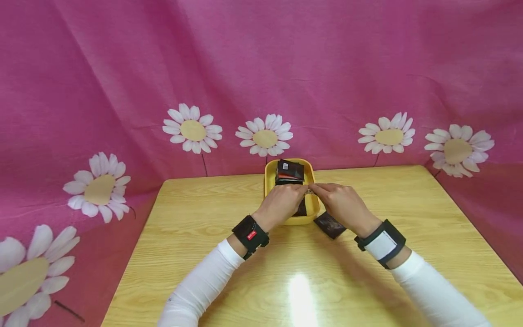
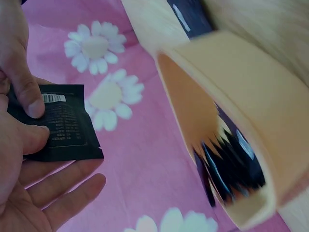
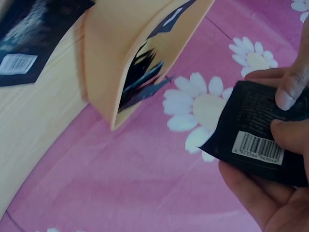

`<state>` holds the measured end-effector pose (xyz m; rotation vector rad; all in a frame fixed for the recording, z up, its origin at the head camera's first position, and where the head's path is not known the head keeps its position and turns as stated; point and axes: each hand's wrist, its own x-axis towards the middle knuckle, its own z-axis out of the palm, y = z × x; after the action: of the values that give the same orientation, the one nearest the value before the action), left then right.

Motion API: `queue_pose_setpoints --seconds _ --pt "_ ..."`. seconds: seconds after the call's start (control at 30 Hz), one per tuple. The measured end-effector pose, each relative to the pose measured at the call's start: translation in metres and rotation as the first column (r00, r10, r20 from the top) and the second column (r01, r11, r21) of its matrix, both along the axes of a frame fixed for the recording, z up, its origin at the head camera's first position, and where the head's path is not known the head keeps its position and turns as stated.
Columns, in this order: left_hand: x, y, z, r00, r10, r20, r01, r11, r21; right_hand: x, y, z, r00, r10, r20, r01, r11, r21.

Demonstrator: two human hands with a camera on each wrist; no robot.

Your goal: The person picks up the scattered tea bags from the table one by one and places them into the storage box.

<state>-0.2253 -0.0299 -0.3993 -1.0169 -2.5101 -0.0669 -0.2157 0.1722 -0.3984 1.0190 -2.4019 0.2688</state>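
Observation:
My left hand (image 1: 282, 203) and right hand (image 1: 346, 206) meet over the yellow plastic box (image 1: 296, 220). Between them they pinch a flat black sachet (image 2: 67, 128), thumbs on its printed face and fingers behind. Its white barcode and small print show in both wrist views; the hands mostly hide it in the head view. Inside the box stand several dark sachets (image 1: 291, 169), packed in a row toward the back. A further black sachet (image 1: 330, 225) lies on the table just right of the box, near my right hand.
The box stands at the far edge of a light wooden table (image 1: 196, 236). Right behind that edge hangs a pink cloth (image 1: 318, 81) with white daisies, which also runs along both sides.

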Motion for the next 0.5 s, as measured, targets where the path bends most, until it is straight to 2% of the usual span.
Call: queue_pose_setpoints --seconds 0.23,0.37,0.5 --pt "-0.009 -0.023 -0.010 0.998 0.067 -0.006 -0.067 0.998 -0.002 -0.019 -0.025 -0.016 0.999 -0.003 -0.041 0.004 1.000 0.021" --pt "-0.014 -0.032 -0.020 0.996 0.090 -0.001 -0.090 0.996 -0.028 -0.026 -0.034 -0.028 1.000 -0.011 -0.013 0.012 0.998 0.067" --pt "-0.019 -0.038 -0.032 0.996 0.088 0.018 -0.087 0.994 -0.062 -0.030 -0.040 -0.042 1.000 -0.014 0.025 0.012 0.995 0.096"
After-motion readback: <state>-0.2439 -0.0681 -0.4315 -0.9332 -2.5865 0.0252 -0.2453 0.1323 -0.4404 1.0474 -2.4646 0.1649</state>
